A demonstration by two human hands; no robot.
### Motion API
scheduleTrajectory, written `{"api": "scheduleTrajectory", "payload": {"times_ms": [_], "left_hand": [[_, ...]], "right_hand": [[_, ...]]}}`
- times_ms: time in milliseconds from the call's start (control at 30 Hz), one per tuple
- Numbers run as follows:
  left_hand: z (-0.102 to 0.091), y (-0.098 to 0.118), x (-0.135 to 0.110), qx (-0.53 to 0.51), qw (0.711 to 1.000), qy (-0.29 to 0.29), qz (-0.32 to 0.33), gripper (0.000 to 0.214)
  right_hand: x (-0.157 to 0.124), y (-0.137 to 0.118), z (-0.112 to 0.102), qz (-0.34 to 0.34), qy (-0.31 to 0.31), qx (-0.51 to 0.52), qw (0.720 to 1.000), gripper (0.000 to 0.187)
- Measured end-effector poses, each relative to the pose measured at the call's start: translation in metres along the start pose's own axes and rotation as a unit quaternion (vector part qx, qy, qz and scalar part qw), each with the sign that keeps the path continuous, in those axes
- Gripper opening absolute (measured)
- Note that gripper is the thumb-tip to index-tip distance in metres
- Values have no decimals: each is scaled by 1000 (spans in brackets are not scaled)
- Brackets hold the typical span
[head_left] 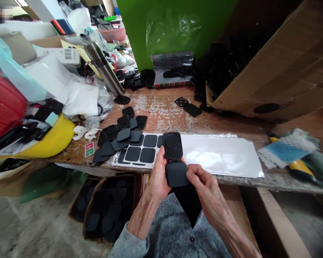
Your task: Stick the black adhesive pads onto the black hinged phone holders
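My left hand (158, 175) grips a small black hinged case (174, 159) from its left side. The case's lid stands open, showing a dotted inner face. Fingers of my right hand (201, 177) pinch the case's lower half from the right. Both hands are held just in front of the worn wooden table edge (177, 107). On the table behind the case lies a white sticker sheet (223, 154) with black rounded-square pads (141, 148) at its left end. A heap of black pads (121, 134) lies left of the sheet.
A tilted cardboard box (280, 68) of black parts fills the back right. A steel flask (103, 66), plastic bags, a red basket (4, 104) and a yellow object (54, 138) crowd the left. Boxes of black pieces (107, 211) sit on the floor below.
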State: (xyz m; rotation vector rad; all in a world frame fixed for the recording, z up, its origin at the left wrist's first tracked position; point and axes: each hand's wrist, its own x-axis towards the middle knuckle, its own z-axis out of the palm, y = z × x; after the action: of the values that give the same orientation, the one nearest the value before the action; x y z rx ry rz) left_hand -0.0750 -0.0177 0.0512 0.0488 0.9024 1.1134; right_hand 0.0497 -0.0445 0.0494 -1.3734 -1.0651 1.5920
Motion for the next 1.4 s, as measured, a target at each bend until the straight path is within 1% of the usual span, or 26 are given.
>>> {"api": "scheduleTrajectory", "payload": {"times_ms": [100,233,367,533,633,767,933,1000,1067,1167,1233,1267,1333,1367,1400], "left_hand": [[1,0,-1,-1,1000,1,2,51],[0,0,0,-8,1000,4,-2,52],[-1,1,0,-15,1000,0,-17,53],[-1,2,0,-21,1000,-9,-16,53],[0,2,-1,-25,999,-17,-18,54],[-1,1,-1,-30,999,-15,-14,55],[-1,0,-2,-41,999,-17,-7,54],[-1,0,-1,-46,999,-17,-6,53],[-1,0,-1,-51,999,-15,-4,52],[-2,-2,-1,-50,999,-10,10,51],[-2,-5,-2,-41,999,0,27,51],[-2,-6,-3,-34,999,7,34,51],[-2,-6,-4,-15,999,24,39,54],[-4,-3,-5,1,999,35,41,53],[-5,2,-4,25,997,48,48,51]], "right_hand": [[1,4,-1,21,-23,29,999,22],[2,9,-3,14,-43,42,998,19],[3,9,-2,14,-36,41,998,19],[3,2,3,19,-4,13,1000,23],[2,1,4,14,0,7,1000,23],[3,5,4,4,6,8,1000,22],[6,13,3,-21,-8,-5,1000,18],[7,15,3,-49,-2,-26,998,16],[7,16,5,-92,18,-74,993,13],[6,18,7,-159,53,-178,970,10],[6,19,9,-165,72,-208,962,9],[6,19,10,-153,67,-205,964,10],[9,18,9,-127,30,-195,972,13],[11,17,8,-126,6,-204,971,13],[14,16,5,-143,-13,-230,963,13]]}}
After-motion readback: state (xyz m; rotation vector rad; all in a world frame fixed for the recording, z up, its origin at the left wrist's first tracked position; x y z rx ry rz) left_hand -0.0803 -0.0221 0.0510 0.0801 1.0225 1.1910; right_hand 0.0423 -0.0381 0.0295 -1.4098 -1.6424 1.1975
